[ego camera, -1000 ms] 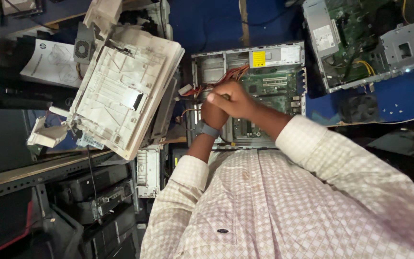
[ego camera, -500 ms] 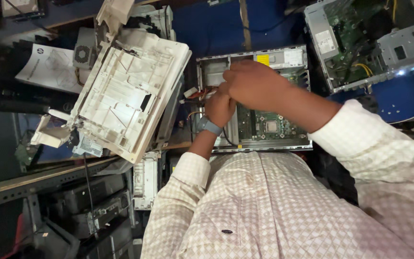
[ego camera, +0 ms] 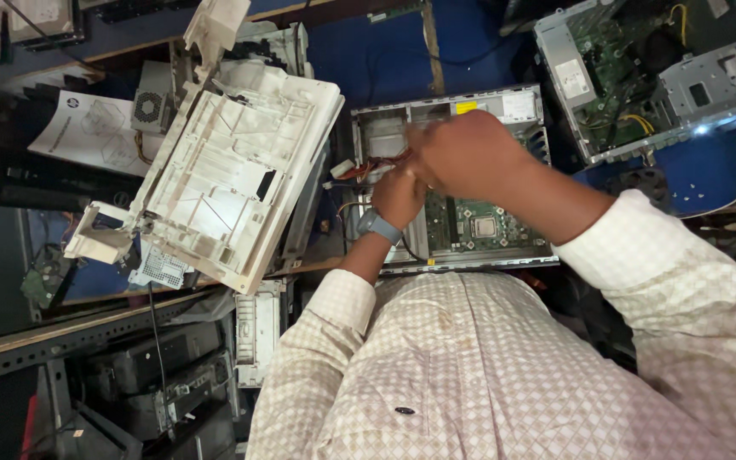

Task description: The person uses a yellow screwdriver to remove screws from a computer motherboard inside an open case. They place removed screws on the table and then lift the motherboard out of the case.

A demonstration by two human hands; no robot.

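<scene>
Two hands work inside an opened desktop computer case (ego camera: 504, 106) that lies flat on the blue bench, seen from the head camera looking straight down past a checked shirt.

The left hand (ego camera: 398, 194), with a grey wristwatch (ego camera: 378, 226) on its wrist, reaches up from the lower middle, forearm nearly vertical in the picture, knuckles toward the camera. Its fingers curl down among the red and orange cables (ego camera: 366, 167) at the case's left side; whether they pinch a cable cannot be told.

The right hand (ego camera: 462, 153) comes in from the right, forearm slanting down toward the sleeve, and hovers blurred over the case's middle, fingers bent loosely; its grip cannot be told either.

The case's long axis runs left to right, its open side facing up, showing the green motherboard (ego camera: 487, 226).

A white plastic printer cover (ego camera: 236, 183) leans just left of the case. A second open computer chassis (ego camera: 653, 72) sits well apart at upper right.
</scene>
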